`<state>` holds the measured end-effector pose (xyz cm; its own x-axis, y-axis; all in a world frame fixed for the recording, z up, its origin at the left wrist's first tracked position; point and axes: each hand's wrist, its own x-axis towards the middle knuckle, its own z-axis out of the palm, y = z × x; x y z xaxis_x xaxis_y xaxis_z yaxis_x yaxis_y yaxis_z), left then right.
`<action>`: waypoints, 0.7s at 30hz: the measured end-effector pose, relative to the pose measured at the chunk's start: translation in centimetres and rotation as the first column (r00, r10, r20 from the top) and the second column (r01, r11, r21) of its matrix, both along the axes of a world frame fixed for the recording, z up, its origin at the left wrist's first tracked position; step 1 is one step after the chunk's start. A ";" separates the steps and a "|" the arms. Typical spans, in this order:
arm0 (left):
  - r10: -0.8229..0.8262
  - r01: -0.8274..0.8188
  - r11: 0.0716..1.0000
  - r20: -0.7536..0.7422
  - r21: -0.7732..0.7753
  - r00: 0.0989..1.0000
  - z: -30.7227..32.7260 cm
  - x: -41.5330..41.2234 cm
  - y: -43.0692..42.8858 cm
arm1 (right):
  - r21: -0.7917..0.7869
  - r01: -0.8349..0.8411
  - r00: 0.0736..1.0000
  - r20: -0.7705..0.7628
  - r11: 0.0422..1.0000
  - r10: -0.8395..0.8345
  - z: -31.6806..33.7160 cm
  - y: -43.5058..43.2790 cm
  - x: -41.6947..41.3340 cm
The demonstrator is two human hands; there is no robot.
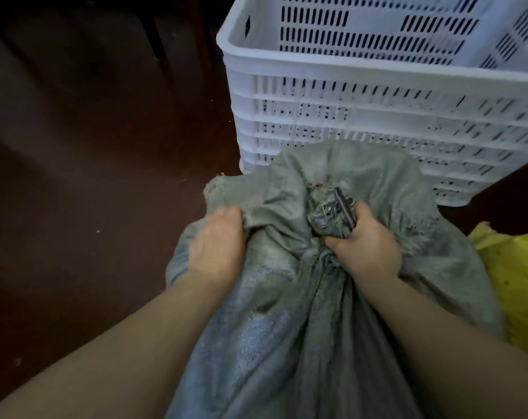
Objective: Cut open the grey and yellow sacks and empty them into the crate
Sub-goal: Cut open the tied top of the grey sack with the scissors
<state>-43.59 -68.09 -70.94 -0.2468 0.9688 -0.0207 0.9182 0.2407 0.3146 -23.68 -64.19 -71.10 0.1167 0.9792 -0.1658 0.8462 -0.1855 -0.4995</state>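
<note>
Grey sack (299, 313) — left hand (217, 240), right (367, 241) clutching.

Dark reddish-brown floor (90, 146) with a few pale specks (98, 231); a dark upright shape (158, 34), perhaps furniture, behind.

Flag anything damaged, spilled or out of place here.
Only the grey sack looks worn: its loose edge beside the left hand is frayed, with threads sticking out at the bunched neck gripped by the right hand. No spill shows by the crate.
</note>
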 end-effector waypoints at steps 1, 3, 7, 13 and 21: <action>0.000 0.000 0.993 0.006 -0.119 1.000 0.1 0.5 -0.5 | -0.039 -0.008 1.000 -0.002 0.999 0.008 0.1 -0.6 -0.2; 0.004 0.002 0.954 0.019 -0.301 1.000 0.7 1.1 -1.1 | -0.109 -0.025 0.999 -0.026 0.994 0.023 0.6 -1.9 -0.7; 0.098 0.019 0.829 0.179 -0.558 0.979 3.5 1.6 -3.5 | -0.262 -0.015 0.984 -0.175 0.965 -0.033 2.4 -5.2 0.0; 0.426 -0.111 0.778 0.390 -0.619 0.816 10.2 2.3 -13.2 | -0.401 0.093 0.932 -0.287 0.911 -0.221 7.8 -13.0 1.8; 0.605 -0.251 0.734 0.439 -0.631 0.665 24.5 1.3 -16.1 | -0.355 0.156 0.907 -0.319 0.922 -0.276 22.2 -14.0 3.0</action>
<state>-42.25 -84.16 -46.44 -0.3928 0.5556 -0.7328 0.3283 0.8291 0.4526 -20.65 -78.15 -48.87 0.1935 0.8251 -0.5308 0.5428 -0.5407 -0.6427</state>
